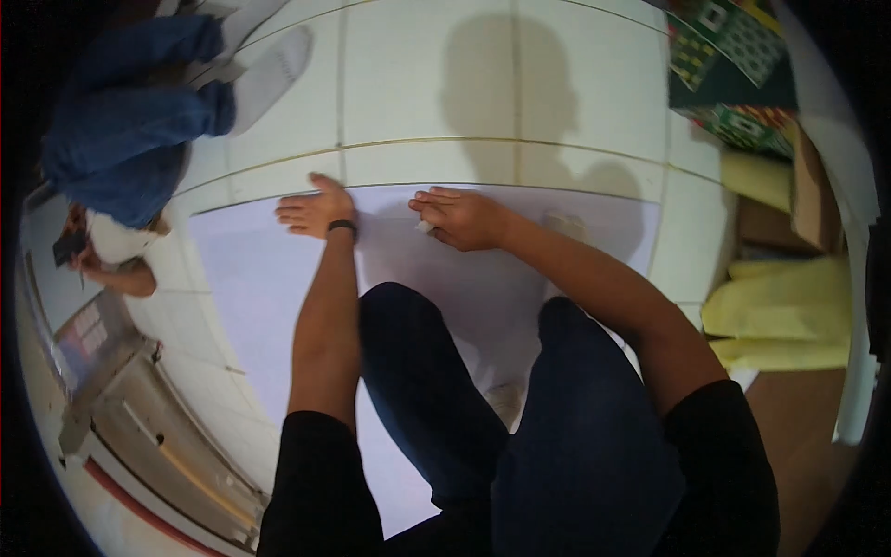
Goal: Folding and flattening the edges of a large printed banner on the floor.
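Observation:
A large pale lilac-white sheet [251,269] lies on the floor under my bent knees. My left hand [316,209], a dark band at its wrist, lies spread near the sheet's far edge. To its right, my right hand [459,218] is closed on a small white object [425,225], perhaps a marker, above the sheet just below that edge. Most of the object is hidden by my fingers.
Another person [130,139] in jeans and white socks is at the upper left, holding a dark phone-like object [70,247]. A metal-framed item [125,436] stands lower left. Yellow sheets [775,306], cardboard [812,186] and patterned packaging [729,46] lie right on the tiled floor [408,84].

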A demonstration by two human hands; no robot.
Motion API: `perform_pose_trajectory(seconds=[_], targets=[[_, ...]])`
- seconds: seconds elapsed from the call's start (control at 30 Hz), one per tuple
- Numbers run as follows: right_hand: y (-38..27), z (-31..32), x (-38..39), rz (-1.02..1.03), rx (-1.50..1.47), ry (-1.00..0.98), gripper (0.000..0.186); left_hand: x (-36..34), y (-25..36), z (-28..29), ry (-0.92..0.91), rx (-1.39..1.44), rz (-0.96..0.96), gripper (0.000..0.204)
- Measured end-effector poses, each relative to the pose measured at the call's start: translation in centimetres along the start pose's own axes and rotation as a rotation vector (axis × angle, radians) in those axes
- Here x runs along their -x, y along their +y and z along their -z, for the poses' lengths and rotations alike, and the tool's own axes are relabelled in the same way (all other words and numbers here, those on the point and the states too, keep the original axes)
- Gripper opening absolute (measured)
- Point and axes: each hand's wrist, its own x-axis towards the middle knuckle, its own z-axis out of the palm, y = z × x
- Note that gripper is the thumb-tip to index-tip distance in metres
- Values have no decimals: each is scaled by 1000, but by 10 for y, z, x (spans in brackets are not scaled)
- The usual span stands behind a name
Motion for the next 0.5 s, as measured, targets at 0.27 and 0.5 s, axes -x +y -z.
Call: perform_pose_trajectory(seconds=[0.27, 0.5], targets=[[8, 94, 232, -605, -64, 225, 40, 0, 4, 0, -75, 75, -43, 92], [10, 52, 271, -923, 148, 629, 43, -110, -58, -28, 113, 131, -125, 80]])
